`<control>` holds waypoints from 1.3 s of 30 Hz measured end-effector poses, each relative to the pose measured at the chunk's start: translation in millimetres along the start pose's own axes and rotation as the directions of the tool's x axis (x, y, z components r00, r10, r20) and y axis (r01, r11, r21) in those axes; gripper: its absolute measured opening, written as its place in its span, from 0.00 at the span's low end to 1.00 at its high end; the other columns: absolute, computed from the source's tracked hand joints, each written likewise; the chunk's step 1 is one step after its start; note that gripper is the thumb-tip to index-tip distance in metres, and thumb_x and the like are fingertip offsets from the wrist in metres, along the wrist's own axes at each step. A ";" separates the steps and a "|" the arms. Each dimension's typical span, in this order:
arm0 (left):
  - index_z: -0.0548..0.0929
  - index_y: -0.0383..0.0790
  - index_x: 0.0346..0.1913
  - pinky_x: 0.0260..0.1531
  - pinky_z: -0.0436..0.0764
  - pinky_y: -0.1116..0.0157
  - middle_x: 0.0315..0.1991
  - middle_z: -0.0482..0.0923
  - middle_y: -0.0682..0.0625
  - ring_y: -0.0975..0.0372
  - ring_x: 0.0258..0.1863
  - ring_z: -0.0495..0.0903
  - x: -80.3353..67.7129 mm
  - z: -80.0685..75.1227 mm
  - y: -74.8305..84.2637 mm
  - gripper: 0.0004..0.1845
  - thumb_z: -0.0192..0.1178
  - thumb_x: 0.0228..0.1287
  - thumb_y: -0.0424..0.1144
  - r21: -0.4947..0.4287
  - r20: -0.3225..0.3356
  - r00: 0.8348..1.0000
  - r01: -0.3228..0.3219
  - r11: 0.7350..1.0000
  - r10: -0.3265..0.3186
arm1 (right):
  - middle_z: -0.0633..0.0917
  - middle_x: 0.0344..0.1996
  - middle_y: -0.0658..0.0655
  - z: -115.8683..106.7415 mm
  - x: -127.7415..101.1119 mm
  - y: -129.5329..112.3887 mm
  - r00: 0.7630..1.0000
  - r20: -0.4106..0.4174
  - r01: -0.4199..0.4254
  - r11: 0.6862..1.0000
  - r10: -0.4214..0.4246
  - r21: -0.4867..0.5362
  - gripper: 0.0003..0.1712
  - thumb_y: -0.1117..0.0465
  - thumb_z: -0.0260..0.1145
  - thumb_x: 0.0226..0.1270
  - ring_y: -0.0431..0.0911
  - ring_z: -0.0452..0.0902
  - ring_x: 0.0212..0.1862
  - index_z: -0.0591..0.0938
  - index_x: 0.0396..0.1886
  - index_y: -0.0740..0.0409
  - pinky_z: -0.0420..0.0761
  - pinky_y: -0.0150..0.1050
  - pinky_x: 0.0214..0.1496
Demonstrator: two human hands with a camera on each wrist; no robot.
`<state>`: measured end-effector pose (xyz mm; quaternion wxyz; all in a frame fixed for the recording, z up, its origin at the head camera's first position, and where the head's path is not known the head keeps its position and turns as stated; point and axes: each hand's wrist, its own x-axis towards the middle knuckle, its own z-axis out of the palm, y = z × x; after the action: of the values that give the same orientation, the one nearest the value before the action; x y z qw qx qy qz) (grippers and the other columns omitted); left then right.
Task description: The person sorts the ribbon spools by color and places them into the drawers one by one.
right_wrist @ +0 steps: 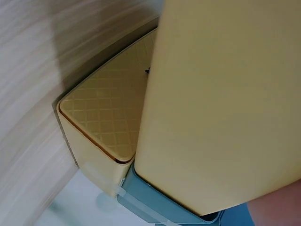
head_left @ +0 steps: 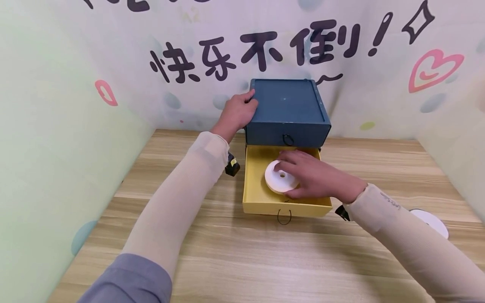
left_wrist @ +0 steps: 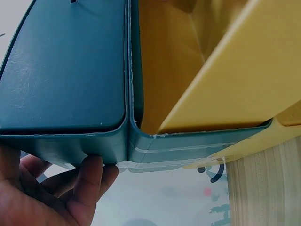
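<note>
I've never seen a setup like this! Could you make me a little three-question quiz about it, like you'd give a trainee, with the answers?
1. True or false: the blue drawer, just above the open yellow drawer, is pulled out too.

2. Fill in the missing words: inside the yellow drawer, the person's right grip holds a ____ ____.

3. Multiple choice: what is the left grip touching?
A) the yellow drawer's front
B) the left side of the blue box
C) the blue drawer's front

Key:
1. False; it sits shut.
2. white disc
3. B
</note>
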<state>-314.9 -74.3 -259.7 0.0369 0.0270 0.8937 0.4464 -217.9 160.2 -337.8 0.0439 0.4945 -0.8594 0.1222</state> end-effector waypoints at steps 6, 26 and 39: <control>0.60 0.62 0.76 0.61 0.67 0.67 0.77 0.55 0.60 0.65 0.74 0.54 1.3 0.4 -0.9 0.27 0.43 0.78 0.51 0.011 -0.009 1.000 -0.007 1.000 0.007 | 0.75 0.58 0.58 0.4 4.2 -0.3 0.998 0.051 -0.026 1.000 0.026 -0.008 0.32 0.47 0.77 0.54 0.54 0.69 0.61 0.78 0.56 0.53 0.66 0.52 0.66; 0.60 0.62 0.77 0.62 0.66 0.66 0.77 0.54 0.59 0.65 0.74 0.54 -1.4 -0.3 1.1 0.27 0.43 0.78 0.50 0.018 -0.004 1.000 -0.008 1.000 0.008 | 0.76 0.58 0.59 6.2 5.8 -0.2 0.992 0.103 -0.070 0.995 0.078 -0.076 0.34 0.45 0.76 0.56 0.53 0.71 0.59 0.77 0.58 0.55 0.72 0.53 0.61; 0.60 0.62 0.76 0.63 0.66 0.66 0.77 0.55 0.59 0.65 0.74 0.55 -0.5 1.1 -1.1 0.27 0.42 0.78 0.50 0.012 -0.016 1.000 -0.014 1.000 0.014 | 0.74 0.66 0.63 4.0 3.7 -0.8 0.994 0.093 -0.049 0.997 0.054 -0.056 0.37 0.45 0.78 0.55 0.58 0.64 0.70 0.78 0.60 0.57 0.65 0.56 0.67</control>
<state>-314.3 -74.1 -261.2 0.0265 0.0299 0.8964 0.4414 -218.9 155.7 -340.8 0.0132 0.4759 -0.8760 0.0767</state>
